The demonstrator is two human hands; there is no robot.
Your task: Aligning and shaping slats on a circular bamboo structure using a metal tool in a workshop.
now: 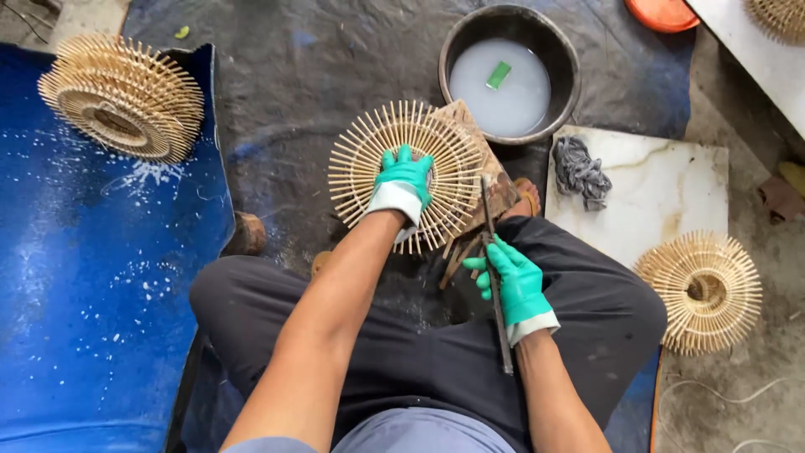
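Observation:
My left hand [403, 181], in a green and white glove, presses down on the middle of a round disc of radiating bamboo sticks [360, 159]. The disc lies on a wooden block [496, 180] in front of my crossed legs. In the same kind of glove, my right hand [511, 281] grips a long thin dark metal tool [496, 294]. The tool's tip points up toward the disc's right edge, and its other end runs back along my right forearm.
A black basin [570, 50] of milky liquid with a green piece floating in it stands beyond the disc. A grey rag [580, 172] lies on a white stone slab [671, 193]. Stacks of finished stick discs sit at far left [124, 96] and at right [703, 289]. Blue sheet [92, 294] at left.

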